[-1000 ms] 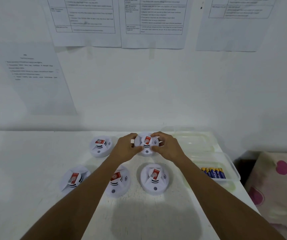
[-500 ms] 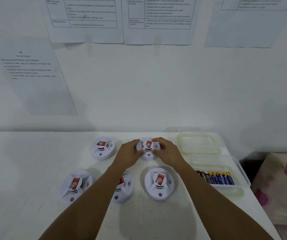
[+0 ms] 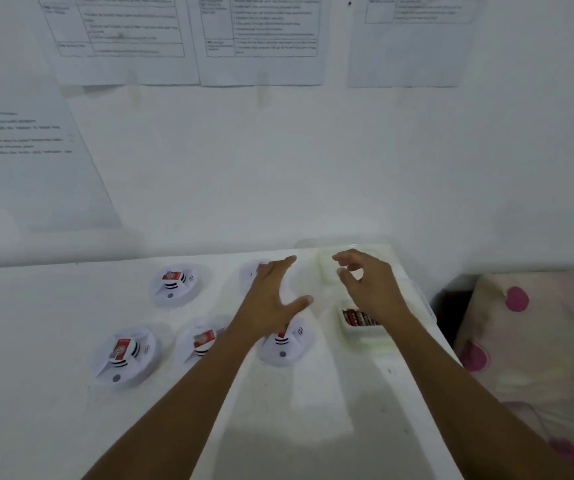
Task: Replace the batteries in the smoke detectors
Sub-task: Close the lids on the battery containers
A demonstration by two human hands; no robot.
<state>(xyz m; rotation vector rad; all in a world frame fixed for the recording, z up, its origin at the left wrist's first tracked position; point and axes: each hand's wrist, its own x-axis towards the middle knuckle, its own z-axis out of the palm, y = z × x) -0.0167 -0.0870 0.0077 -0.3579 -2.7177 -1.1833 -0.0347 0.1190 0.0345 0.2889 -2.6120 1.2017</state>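
Several white round smoke detectors with red labels lie on the white table [image 3: 36,427]: one at the back left [image 3: 174,284], one at the front left [image 3: 124,356], one in the front middle [image 3: 202,341], one at the front right [image 3: 283,346] under my left wrist. Another back detector [image 3: 251,273] is mostly hidden behind my left hand [image 3: 271,299], which hovers with fingers spread and holds nothing. My right hand [image 3: 370,285] hovers to the right over the clear containers, fingers loosely curled, empty. Batteries [image 3: 358,318] lie in a clear tray [image 3: 361,336].
An empty clear container [image 3: 327,268] stands behind the battery tray near the wall. Printed sheets hang on the wall. A pillow with pink dots [image 3: 528,327] lies off the table's right edge.
Both hands have let go of the back detector and lifted off it, moving right toward the containers. The camera has tilted and shifted.
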